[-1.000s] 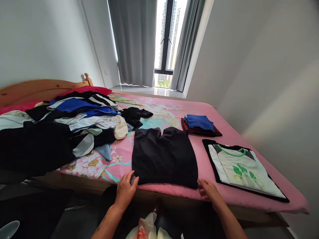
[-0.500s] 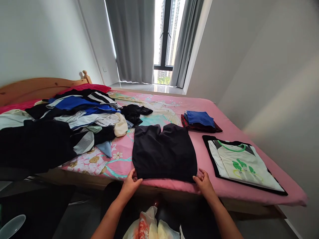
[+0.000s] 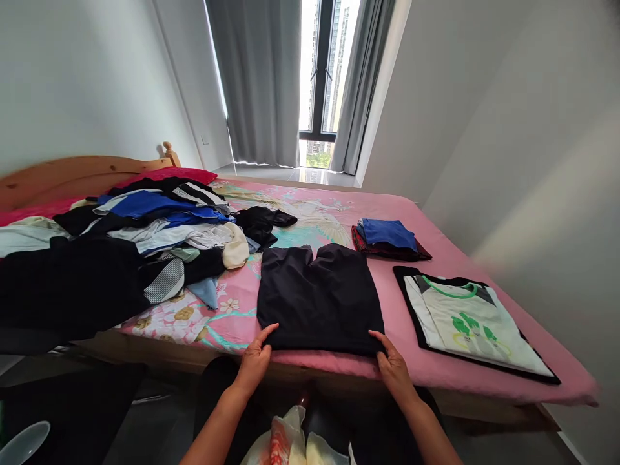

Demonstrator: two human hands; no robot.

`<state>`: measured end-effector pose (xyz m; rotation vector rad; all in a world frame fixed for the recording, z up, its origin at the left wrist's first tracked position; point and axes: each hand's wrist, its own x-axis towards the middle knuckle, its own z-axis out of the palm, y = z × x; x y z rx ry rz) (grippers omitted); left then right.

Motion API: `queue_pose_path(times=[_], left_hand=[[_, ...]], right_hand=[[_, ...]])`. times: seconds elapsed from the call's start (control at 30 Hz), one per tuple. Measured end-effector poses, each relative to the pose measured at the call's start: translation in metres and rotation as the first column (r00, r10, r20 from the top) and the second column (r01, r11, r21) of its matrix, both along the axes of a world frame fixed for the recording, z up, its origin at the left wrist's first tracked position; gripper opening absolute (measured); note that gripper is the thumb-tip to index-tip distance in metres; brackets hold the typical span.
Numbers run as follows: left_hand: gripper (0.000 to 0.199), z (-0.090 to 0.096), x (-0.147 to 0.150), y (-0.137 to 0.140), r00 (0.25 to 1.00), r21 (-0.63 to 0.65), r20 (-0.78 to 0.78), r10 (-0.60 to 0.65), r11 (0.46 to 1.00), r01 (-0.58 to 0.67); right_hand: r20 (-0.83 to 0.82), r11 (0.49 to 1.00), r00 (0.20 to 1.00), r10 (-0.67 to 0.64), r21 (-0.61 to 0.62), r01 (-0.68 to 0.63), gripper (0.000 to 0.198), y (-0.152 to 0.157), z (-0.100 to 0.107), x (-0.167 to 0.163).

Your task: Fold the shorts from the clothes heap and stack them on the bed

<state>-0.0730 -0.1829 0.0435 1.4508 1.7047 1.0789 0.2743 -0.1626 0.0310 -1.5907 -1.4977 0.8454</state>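
A pair of black shorts [image 3: 320,300] lies flat on the bed's near edge, its two legs pointing away and the waist edge toward me. At the near left corner is my left hand [image 3: 254,361], its index finger stretched over the cloth and its thumb apart. My right hand [image 3: 393,368] mirrors it at the near right corner, with the index finger extended onto the waist edge. Both hands touch the shorts without visibly gripping them; the lower fingers are partly hidden.
A heap of mixed clothes [image 3: 165,226] covers the bed's left side. To the right lie a folded stack with blue cloth on top [image 3: 387,234] and a white shirt with green print [image 3: 472,323] over black cloth. A pale bowl [image 3: 24,445] sits at lower left.
Both hands have shifted slightly inward from the corners of the shorts, and their index fingers now reach over the waist edge where fingers and thumbs pinched before. The shorts stay in place.
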Motion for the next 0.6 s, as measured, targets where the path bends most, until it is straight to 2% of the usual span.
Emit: queue_pose_path(times=[0.13, 0.2, 0.3, 0.43, 0.6], left_hand=[[0.054, 0.021, -0.008, -0.013, 0.993, 0.006, 0.058, -0.098, 0.995, 0.098], [0.058, 0.038, -0.011, -0.020, 0.989, 0.023, 0.008, -0.148, 0.989, 0.148], [0.052, 0.064, -0.016, -0.027, 0.980, 0.087, -0.117, -0.158, 0.982, 0.169], [0.041, 0.090, -0.026, -0.029, 0.948, 0.215, -0.281, -0.150, 0.953, 0.215], [0.031, 0.109, -0.036, -0.034, 0.937, 0.385, -0.348, 0.003, 0.912, 0.140]], right_hand=[[-0.177, 0.988, 0.980, 0.089, -0.112, -0.110, 0.051, -0.010, 0.018, 0.006], [-0.172, 0.976, 0.969, 0.175, -0.099, -0.194, 0.055, -0.016, 0.032, 0.008], [-0.023, 0.972, 0.972, 0.235, 0.009, -0.235, 0.047, -0.023, 0.058, 0.009], [0.186, 0.953, 0.961, 0.205, 0.184, -0.239, 0.033, -0.029, 0.093, 0.012], [0.404, 0.898, 0.911, 0.082, 0.366, -0.244, 0.027, -0.041, 0.128, 0.020]])
